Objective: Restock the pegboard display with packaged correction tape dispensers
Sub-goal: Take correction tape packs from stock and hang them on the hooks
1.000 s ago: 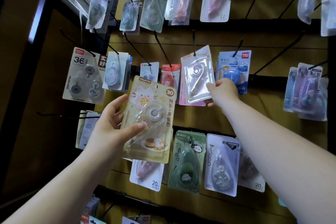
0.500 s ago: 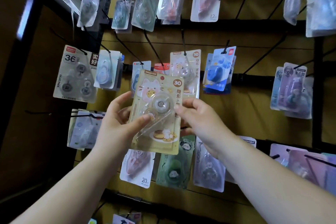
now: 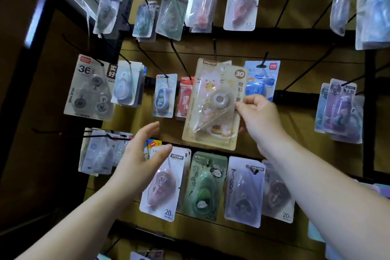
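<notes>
A beige cat-print correction tape pack (image 3: 213, 110) marked 30 is held up against the pegboard (image 3: 295, 53), its top just under a black hook (image 3: 214, 48). My right hand (image 3: 259, 120) pinches the pack's right edge. Another pack of the same kind seems to hang right behind it. My left hand (image 3: 139, 154) hovers lower left of the pack, fingers spread, holding nothing.
Rows of hanging packs fill the board: a 36 value pack (image 3: 88, 88), a blue pack (image 3: 261, 80), a green pack (image 3: 203, 186), a Moon pack (image 3: 244, 192). Long black hooks (image 3: 179, 59) stick out toward me. A dark frame post (image 3: 31, 34) stands at left.
My left hand has let go of the cat-print pack and dropped lower left. My right hand has taken the pack and lifted it up and right to the hook.
</notes>
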`<state>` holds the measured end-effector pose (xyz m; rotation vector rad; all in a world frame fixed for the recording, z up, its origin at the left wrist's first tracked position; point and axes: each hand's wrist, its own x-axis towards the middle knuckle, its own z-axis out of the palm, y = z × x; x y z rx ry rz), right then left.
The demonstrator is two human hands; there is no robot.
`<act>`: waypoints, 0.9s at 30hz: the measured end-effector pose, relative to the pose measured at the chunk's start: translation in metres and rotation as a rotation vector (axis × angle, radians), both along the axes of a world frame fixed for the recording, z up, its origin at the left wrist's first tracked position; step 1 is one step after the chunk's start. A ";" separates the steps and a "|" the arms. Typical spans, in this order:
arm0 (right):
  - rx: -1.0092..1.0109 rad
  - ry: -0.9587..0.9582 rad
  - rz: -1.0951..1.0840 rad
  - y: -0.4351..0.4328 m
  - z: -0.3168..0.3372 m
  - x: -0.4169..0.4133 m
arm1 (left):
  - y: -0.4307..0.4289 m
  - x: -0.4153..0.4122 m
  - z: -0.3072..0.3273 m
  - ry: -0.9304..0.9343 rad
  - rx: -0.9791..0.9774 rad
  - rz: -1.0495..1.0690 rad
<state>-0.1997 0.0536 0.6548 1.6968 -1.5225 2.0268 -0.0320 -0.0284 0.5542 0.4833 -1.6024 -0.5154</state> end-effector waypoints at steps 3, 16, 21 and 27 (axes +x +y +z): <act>-0.051 0.013 -0.053 -0.003 0.019 0.002 | -0.011 0.004 -0.013 -0.142 0.087 -0.150; -0.099 0.082 -0.253 -0.019 0.062 0.013 | -0.020 0.009 -0.020 -0.139 0.126 -0.208; -0.084 0.108 -0.269 -0.024 0.064 0.017 | -0.024 0.011 -0.021 -0.155 0.102 -0.214; -0.060 0.127 -0.348 -0.031 0.063 0.010 | -0.025 0.011 -0.021 -0.161 0.095 -0.212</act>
